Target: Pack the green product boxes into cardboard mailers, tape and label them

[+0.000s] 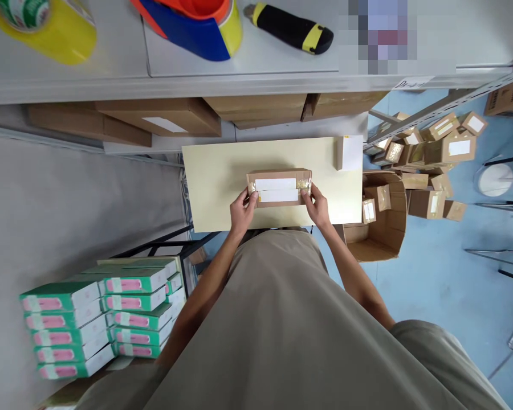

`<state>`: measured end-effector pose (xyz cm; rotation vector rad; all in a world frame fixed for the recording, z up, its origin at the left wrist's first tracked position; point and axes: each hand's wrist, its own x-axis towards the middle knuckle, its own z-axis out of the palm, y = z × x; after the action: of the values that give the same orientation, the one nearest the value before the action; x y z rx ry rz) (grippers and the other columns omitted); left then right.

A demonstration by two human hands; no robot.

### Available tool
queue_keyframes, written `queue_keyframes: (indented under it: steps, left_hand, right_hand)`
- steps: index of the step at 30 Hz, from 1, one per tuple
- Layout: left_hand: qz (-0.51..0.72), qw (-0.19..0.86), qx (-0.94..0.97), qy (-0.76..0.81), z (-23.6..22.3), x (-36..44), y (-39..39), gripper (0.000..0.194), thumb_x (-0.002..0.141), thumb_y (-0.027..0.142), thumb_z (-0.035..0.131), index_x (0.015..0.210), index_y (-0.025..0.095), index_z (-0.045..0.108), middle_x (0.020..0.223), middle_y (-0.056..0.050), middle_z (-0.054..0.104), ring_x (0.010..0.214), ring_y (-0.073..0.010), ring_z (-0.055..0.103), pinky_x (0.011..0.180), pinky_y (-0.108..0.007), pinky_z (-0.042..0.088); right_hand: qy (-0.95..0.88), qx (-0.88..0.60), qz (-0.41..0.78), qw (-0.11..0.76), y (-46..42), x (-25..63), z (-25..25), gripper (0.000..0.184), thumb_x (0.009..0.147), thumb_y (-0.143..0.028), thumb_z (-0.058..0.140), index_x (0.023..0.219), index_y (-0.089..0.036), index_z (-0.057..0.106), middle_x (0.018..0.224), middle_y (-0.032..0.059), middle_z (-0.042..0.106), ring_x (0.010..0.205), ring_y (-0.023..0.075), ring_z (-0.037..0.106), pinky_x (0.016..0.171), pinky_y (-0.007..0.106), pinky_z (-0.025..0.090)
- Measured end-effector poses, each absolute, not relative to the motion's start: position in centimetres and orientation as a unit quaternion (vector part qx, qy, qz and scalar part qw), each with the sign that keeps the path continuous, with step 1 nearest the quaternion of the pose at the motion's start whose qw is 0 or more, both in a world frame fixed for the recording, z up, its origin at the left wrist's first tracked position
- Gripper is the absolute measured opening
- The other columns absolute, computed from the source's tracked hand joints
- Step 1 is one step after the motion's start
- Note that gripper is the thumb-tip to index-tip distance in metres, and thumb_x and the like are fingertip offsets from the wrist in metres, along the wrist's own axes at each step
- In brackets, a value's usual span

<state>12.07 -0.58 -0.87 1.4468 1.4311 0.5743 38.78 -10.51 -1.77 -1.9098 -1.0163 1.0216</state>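
A long brown cardboard box (282, 201) with white labels and clear tape at its ends is over the pale yellow table (218, 216) in front of me. My left hand (243, 210) grips its left end, thumb on the labelled face. At the right end, my right hand (317, 208) holds the box the same way. The fingers behind the box are partly hidden. A small white box (350, 152) stands at the table's back right corner.
Above, a grey shelf (282, 82) carries yellow tape (64, 34), a tape dispenser (196, 34) and a box cutter (290, 27). Right, an open carton (376, 245) holds small parcels; more parcels (453, 148) are piled beyond. Green-and-white boxes (137, 307) stand stacked at lower left.
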Motion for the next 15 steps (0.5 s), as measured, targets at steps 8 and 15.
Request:
queue_keyframes:
  steps: [8, 15]
  left_hand:
    - [0.091, 0.566, 0.580, 0.579, -3.0, 10.7, 0.5, 0.054, 0.090, 0.057, 0.084, 0.129, 0.020, 0.079, 0.126, -0.013, 0.085, 0.119, -0.0315, 0.078, 0.103, -0.041, 0.063]
    - [0.065, 0.618, 0.581, 0.526, -6.1, 8.4, -0.3, 0.109, 0.071, 0.046, 0.105, 0.167, 0.026, 0.058, 0.170, -0.019, 0.062, 0.155, -0.0425, 0.060, 0.123, -0.057, 0.057]
  right_hand:
    - [-0.360, -0.707, 0.522, 0.313, -10.9, 40.0, -3.8, 0.088, 0.092, -0.083, 0.075, 0.153, -0.021, 0.066, 0.136, 0.0171, 0.080, 0.119, 0.0343, 0.077, 0.102, 0.046, 0.065]
    - [-0.358, -0.705, 0.542, 0.284, -14.1, 40.4, -8.0, 0.136, 0.071, -0.066, 0.101, 0.183, -0.031, 0.034, 0.181, 0.0153, 0.051, 0.166, 0.0401, 0.049, 0.136, 0.062, 0.043]
